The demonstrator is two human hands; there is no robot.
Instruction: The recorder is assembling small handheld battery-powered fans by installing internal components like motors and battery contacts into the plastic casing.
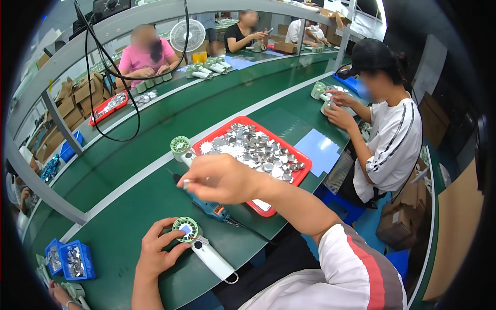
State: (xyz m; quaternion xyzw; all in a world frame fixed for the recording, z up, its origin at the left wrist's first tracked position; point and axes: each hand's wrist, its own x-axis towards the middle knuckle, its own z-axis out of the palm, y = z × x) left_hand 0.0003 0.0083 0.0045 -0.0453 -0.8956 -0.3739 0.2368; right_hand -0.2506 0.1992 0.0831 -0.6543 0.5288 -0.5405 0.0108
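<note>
On the green bench lies a small handheld fan (214,261) with a pale green round head and a white handle. A small blue square sits at the middle of its head. My left hand (159,250) is closed on the head from the left, fingers at its rim and face. Above and beyond it, my right hand (225,178) is raised, pinching a small silvery piece (187,183) whose kind I cannot make out. Under the right hand lies a teal electric screwdriver (212,207), partly hidden. Just beyond that hand is a second handheld fan (181,145).
A red tray (305,173) holds many silver metal caps and white spoked wheels. To its right lies a blue sheet (320,150). Blue bins (88,258) stand at the left. A co-worker (387,129) handles fan parts at the right; others sit across the bench. Black cables (137,116) hang overhead.
</note>
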